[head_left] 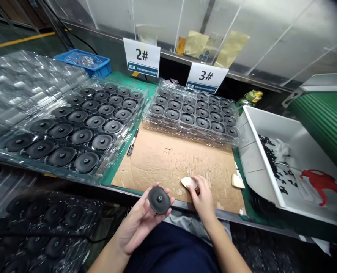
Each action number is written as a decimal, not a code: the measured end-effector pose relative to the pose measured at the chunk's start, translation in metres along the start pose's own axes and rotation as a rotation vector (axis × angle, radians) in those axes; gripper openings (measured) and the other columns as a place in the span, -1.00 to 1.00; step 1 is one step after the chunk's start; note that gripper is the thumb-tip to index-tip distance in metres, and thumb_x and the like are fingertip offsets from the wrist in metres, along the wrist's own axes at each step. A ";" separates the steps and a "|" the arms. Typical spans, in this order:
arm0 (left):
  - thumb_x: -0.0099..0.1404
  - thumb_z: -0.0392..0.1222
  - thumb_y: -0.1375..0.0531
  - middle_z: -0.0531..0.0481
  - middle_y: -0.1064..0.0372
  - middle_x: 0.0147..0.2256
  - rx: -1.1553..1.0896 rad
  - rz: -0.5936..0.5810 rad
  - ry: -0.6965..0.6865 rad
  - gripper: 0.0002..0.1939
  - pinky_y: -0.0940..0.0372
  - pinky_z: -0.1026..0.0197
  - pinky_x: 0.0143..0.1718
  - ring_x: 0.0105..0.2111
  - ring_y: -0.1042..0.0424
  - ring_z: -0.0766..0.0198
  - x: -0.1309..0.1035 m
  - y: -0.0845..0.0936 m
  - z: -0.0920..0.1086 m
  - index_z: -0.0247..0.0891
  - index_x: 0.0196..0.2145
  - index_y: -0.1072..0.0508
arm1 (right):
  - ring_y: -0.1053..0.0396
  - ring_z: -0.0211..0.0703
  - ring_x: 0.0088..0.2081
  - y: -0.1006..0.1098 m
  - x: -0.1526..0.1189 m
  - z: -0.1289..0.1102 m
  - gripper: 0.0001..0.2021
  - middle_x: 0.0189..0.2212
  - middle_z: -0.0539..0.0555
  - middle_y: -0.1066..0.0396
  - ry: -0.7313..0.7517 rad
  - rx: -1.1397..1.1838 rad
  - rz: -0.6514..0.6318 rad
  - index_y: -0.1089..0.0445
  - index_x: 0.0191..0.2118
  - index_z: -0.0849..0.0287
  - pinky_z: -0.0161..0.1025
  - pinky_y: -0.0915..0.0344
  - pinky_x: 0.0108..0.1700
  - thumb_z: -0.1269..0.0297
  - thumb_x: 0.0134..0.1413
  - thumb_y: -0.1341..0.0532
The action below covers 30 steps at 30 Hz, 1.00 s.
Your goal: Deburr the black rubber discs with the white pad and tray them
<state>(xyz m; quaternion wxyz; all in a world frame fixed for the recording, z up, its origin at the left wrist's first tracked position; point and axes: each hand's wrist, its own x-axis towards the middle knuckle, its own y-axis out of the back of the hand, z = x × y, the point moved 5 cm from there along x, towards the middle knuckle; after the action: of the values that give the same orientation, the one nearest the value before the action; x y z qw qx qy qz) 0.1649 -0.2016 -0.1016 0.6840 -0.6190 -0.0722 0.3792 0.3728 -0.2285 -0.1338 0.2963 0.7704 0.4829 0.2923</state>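
Note:
A round black disc with a small raised hub (159, 200) is gripped by its edge in my left hand (145, 212), its hub side facing up toward me. My right hand (203, 195) pinches a small cream-coloured wedge-shaped pad (188, 182) just above the cardboard sheet (159, 159); whether the pad touches the cardboard I cannot tell. Between disc and pad there is a gap. Another cream pad (238, 181) lies at the right edge of the cardboard. A black marker pen (132, 142) rests along its left edge.
Clear plastic trays of similar black discs stand at the left (100, 172) and back (191, 133). A white bin (262, 151) on the right holds black scraps and red-handled nippers (322, 184). Behind are a blue basket (101, 70) and signs marked 2# (142, 57) and 3# (206, 77).

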 end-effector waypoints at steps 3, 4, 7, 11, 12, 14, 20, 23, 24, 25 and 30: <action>0.16 -0.15 -0.25 -0.20 -0.19 0.10 0.028 -0.015 -0.002 -0.49 -0.14 0.01 0.07 0.10 -0.17 -0.09 0.001 0.001 0.008 -0.13 0.06 -0.25 | -0.30 -0.02 -0.19 -0.005 -0.007 -0.008 -0.79 -0.22 0.17 -0.33 0.030 0.040 -0.027 -0.30 -0.10 0.18 -0.09 -0.30 -0.18 0.29 0.19 -0.05; 0.14 -0.15 -0.26 -0.19 -0.20 0.10 0.039 -0.024 0.000 -0.48 -0.14 0.01 0.08 0.10 -0.18 -0.08 0.002 0.001 0.010 -0.11 0.06 -0.25 | -0.31 -0.03 -0.22 -0.004 -0.006 -0.010 -0.80 -0.25 0.14 -0.36 0.047 0.045 -0.055 -0.32 -0.10 0.16 -0.10 -0.28 -0.17 0.30 0.18 -0.06; 0.16 -0.18 -0.25 -0.19 -0.22 0.09 0.075 -0.007 -0.014 -0.51 -0.14 0.02 0.09 0.08 -0.20 -0.06 0.007 -0.001 0.015 -0.12 0.05 -0.27 | -0.32 -0.07 -0.31 0.006 0.006 -0.023 -0.82 -0.36 0.07 -0.39 0.073 0.056 -0.135 -0.39 -0.14 0.12 -0.12 -0.25 -0.20 0.32 0.14 -0.13; 0.15 -0.19 -0.26 -0.20 -0.20 0.10 0.146 0.057 -0.054 -0.52 -0.13 0.12 0.10 0.09 -0.20 0.00 0.016 -0.009 0.015 -0.20 0.04 -0.31 | -0.32 -0.14 -0.32 0.030 0.025 -0.072 -0.79 -0.28 0.05 -0.38 0.055 0.108 -0.133 -0.36 -0.07 0.08 -0.24 -0.26 -0.32 0.31 0.17 -0.12; 0.12 -0.17 -0.28 -0.19 -0.22 0.09 0.167 0.063 -0.067 -0.49 -0.16 0.17 0.08 0.08 -0.21 0.03 0.017 -0.012 0.014 -0.20 0.04 -0.31 | -0.32 -0.14 -0.24 0.035 0.026 -0.091 -0.75 -0.20 0.04 -0.37 0.071 0.139 -0.120 -0.31 -0.01 0.05 -0.24 -0.27 -0.26 0.32 0.20 -0.09; 0.08 -0.14 -0.31 -0.17 -0.28 0.05 0.197 0.074 -0.087 -0.47 -0.22 0.24 0.02 0.04 -0.27 0.08 0.019 -0.019 0.013 -0.20 0.02 -0.34 | -0.29 -0.14 -0.14 0.044 0.023 -0.133 -0.67 -0.10 0.05 -0.33 0.207 0.261 -0.095 -0.22 0.08 0.09 -0.20 -0.23 -0.12 0.39 0.20 -0.07; -0.06 -0.16 -0.39 -0.05 -0.39 -0.06 0.211 0.076 -0.105 -0.44 -0.30 0.26 -0.08 -0.07 -0.37 0.13 0.015 -0.036 0.012 -0.11 -0.06 -0.42 | -0.31 -0.17 -0.28 0.040 0.013 -0.175 -0.72 -0.25 0.09 -0.37 0.331 0.380 -0.381 -0.25 0.02 0.23 -0.23 -0.27 -0.22 0.47 0.19 -0.04; 0.02 -0.15 -0.34 0.01 -0.45 -0.16 0.223 0.077 -0.110 -0.56 -0.29 0.33 -0.10 -0.11 -0.39 0.22 0.015 -0.043 0.012 -0.09 -0.09 -0.44 | -0.31 -0.12 -0.28 0.051 0.013 -0.174 -0.70 -0.26 0.14 -0.38 0.422 0.330 -0.197 -0.24 0.03 0.30 -0.16 -0.26 -0.22 0.48 0.19 -0.02; 0.03 -0.16 -0.34 0.02 -0.45 -0.16 0.242 0.069 -0.111 -0.56 -0.28 0.32 -0.09 -0.11 -0.39 0.22 0.015 -0.046 0.012 -0.09 -0.09 -0.44 | -0.31 -0.11 -0.29 0.055 0.011 -0.173 -0.68 -0.27 0.15 -0.38 0.448 0.327 -0.129 -0.23 0.05 0.33 -0.15 -0.26 -0.21 0.49 0.18 -0.03; 0.00 -0.16 -0.36 0.01 -0.44 -0.15 0.266 0.055 -0.113 -0.53 -0.28 0.30 -0.07 -0.11 -0.39 0.19 0.014 -0.049 0.013 -0.09 -0.08 -0.44 | -0.31 -0.12 -0.31 0.059 0.007 -0.173 -0.67 -0.28 0.16 -0.39 0.473 0.332 -0.085 -0.21 0.07 0.35 -0.15 -0.27 -0.23 0.51 0.18 -0.03; -0.11 -0.11 -0.40 0.03 -0.42 -0.10 0.335 0.031 -0.124 -0.46 -0.30 0.30 -0.07 -0.09 -0.39 0.16 0.015 -0.060 0.006 -0.10 -0.11 -0.45 | -0.30 -0.16 -0.40 0.068 0.003 -0.167 -0.71 -0.34 0.13 -0.39 0.442 0.339 -0.127 -0.25 0.00 0.32 -0.20 -0.28 -0.35 0.51 0.17 -0.01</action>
<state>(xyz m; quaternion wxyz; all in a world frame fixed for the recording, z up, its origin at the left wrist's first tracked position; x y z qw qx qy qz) 0.1980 -0.1845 -0.0520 0.7658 -0.4729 -0.0404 0.4338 0.2892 -0.2209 0.0262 0.0687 0.6948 0.6251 0.3491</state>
